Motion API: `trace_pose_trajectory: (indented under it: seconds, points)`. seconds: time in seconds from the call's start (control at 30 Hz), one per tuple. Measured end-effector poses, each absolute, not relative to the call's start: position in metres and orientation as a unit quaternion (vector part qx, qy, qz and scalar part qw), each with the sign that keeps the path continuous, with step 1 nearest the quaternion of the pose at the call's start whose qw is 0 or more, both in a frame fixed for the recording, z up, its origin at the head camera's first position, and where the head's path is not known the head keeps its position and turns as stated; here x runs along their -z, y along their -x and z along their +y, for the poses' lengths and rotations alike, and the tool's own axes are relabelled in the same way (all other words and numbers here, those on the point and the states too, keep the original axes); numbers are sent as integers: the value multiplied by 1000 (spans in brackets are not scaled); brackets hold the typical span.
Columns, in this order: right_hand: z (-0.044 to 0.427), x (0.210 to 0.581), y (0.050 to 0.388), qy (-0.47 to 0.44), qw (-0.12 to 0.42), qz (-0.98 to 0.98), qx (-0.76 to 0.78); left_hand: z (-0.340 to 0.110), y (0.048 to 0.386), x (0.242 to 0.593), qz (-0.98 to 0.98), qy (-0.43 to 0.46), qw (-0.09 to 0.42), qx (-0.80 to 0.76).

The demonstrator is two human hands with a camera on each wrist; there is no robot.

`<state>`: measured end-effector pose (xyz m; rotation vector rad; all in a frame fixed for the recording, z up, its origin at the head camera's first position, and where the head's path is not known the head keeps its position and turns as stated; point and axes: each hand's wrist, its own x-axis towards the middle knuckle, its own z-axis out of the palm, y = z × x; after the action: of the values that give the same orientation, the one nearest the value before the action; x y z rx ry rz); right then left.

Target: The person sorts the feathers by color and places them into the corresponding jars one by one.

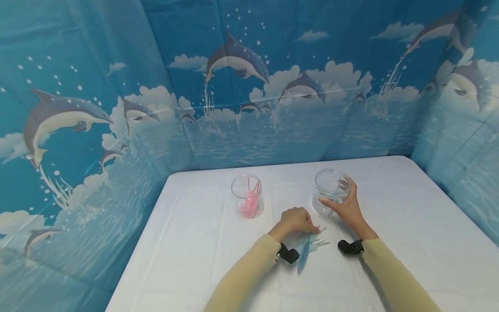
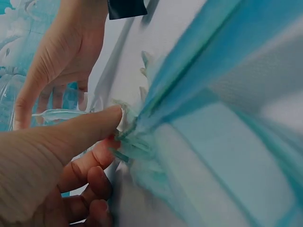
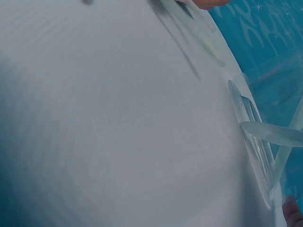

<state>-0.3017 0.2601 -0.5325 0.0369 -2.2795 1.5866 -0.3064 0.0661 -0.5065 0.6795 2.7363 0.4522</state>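
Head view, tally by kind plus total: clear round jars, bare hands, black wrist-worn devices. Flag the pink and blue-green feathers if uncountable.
Clear round jars: 2
Bare hands: 2
Black wrist-worn devices: 2
Total: 6
Pink feathers and blue-green feathers overlap too much to count; excluded.

You have a bunch of translucent blue and pale-green feather-like pieces (image 1: 304, 255) low over the table (image 1: 187, 238), pinched by your left hand (image 1: 295, 220), thin pale ends sticking out on its right side. Just beyond, your right hand (image 1: 348, 203) grips a clear, open-topped round jar (image 1: 319, 195), upright, with a pale slender piece (image 3: 270, 132) inside.
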Motion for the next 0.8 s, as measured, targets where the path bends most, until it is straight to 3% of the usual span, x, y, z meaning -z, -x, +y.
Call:
trace_pose_trajectory:
  seconds: [0.2,0.8]
  points:
    - [260,535,302,-19,183,-801,-569,59,312,504,944,-216,140,-209]
    - [261,535,303,-21,181,-802,-569,20,334,462,923,-217,36,-316]
